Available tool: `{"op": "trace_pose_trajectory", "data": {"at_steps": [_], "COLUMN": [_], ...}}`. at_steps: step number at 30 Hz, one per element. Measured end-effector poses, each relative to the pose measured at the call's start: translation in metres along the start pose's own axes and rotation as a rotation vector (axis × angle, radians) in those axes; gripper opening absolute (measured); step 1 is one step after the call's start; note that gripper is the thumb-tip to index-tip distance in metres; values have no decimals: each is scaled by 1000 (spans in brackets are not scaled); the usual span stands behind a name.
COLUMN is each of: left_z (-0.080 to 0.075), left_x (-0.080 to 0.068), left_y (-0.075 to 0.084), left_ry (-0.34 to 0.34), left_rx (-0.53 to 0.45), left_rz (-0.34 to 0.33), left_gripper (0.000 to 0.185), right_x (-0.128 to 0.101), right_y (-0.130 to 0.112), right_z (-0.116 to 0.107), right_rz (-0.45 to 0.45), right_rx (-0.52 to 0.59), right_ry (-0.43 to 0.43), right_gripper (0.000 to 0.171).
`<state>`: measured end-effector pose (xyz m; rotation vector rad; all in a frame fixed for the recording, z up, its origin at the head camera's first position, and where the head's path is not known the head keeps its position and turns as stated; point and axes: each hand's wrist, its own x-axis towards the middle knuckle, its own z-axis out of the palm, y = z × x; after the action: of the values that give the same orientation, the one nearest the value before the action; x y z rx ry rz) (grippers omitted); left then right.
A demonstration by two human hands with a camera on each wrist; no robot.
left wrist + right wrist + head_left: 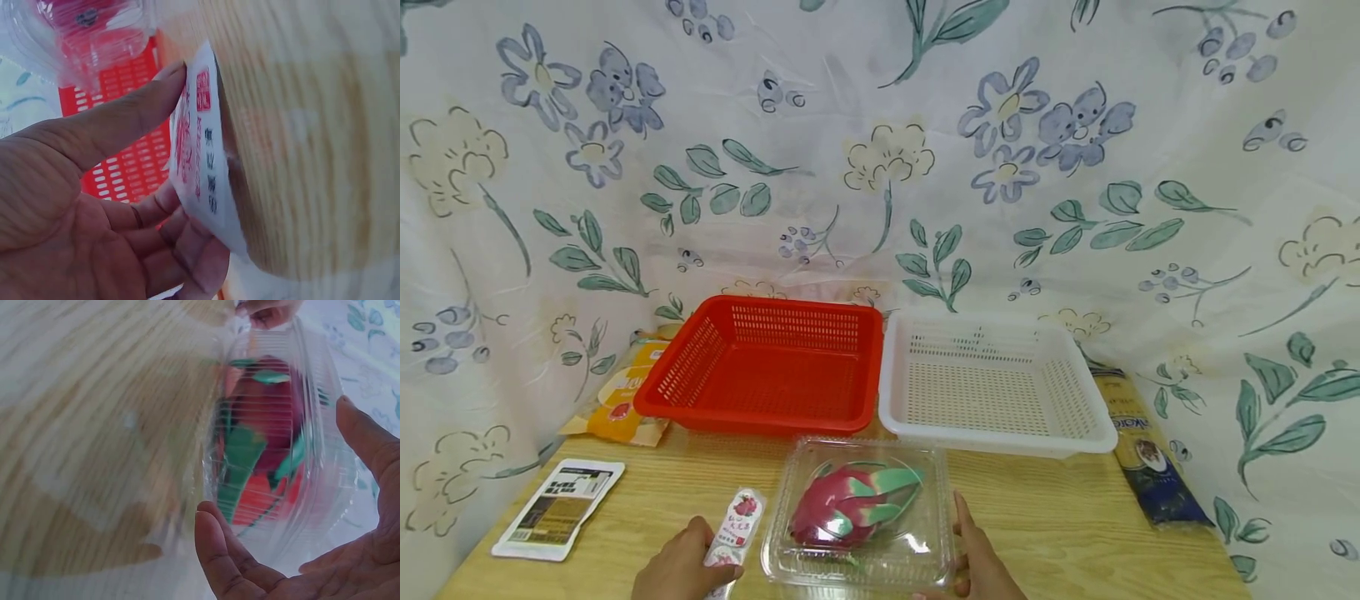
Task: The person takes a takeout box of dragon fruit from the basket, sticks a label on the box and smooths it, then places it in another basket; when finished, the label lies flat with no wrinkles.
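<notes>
If your spread right hand [982, 565] shoves the clamshell [917, 543] toward nine o'clock, the dragon-fruit label [737, 528] your left hand [676, 562] pinches could crease.

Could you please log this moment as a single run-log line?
Left hand: holds label strip | right hand: at clear box's side | clear box: dragon fruit inside | behind: red basket, white basket

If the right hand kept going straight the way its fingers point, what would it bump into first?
Probably the clear plastic box around the dragon fruit: the right hand points forward and slightly left, along its right side. Whether the fingertips already touch it is hard to tell.
</notes>
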<state>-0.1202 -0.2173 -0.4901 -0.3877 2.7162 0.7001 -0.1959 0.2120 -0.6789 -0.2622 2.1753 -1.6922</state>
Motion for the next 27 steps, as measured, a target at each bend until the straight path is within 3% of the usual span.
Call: {"op": "trace_pose_trajectory", "data": {"at_steps": [2, 4, 6, 8, 12, 15, 19, 23, 27], "left_z": [1, 0, -1, -4, -10, -16, -23, -27, -30], "left_x": [0, 1, 1, 2, -1, -3, -8, -13, -18], "left_y": [-2, -3, -5, -5, -6, -6, -3, 3, 9], "left_ry": [-14, -32, -45, -49, -47, -71, -112, -110, -91], "left_rx": [-27, -55, -81, -122, -226, -309, -417, -463, -475], "left_rz": [7, 16, 20, 23, 77, 161, 219, 202, 202], "left_gripper": [55, 54, 53, 51, 49, 56, 71, 76, 71], "right_x": [-34, -58, -69, -75, -82, -83, -80, -79, -80], "right_y": [-64, -124, -165, -191, -213, -215, -216, -225, -233], "right_z": [6, 9, 10, 10, 9, 8, 7, 8, 9], "right_rz": [-1, 62, 102, 97, 83, 65, 39, 49, 81], "right_rx": [-67, -111, -116, -131, -149, -165, -296, -402, -368], "right_ry": [-4, -1, 1, -1, 5, 30, 105, 172, 163], "right_gripper": [128, 130, 127, 124, 124, 126, 127, 126, 126]}}
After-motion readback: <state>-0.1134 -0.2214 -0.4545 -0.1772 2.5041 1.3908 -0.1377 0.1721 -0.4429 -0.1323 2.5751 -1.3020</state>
